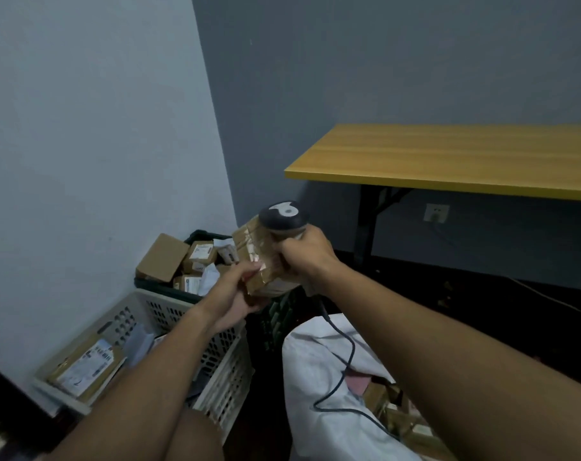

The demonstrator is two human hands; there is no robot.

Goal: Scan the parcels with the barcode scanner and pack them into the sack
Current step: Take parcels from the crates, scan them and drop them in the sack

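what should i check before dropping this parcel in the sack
1. Left hand has a firm hold on the parcel: ok, fingers curl round its lower edge.
2. Right hand holds the scanner: ok, gripped by the handle, head right over the parcel.
3. Scan done: cannot tell, no beam or light shows.
4. Label facing the scanner: cannot tell, the hands and scanner hide that face.
5. Sack mouth open: ok, parcels show inside at lower right.
6. Cable clear of the sack: not ok, it trails across the sack's cloth.
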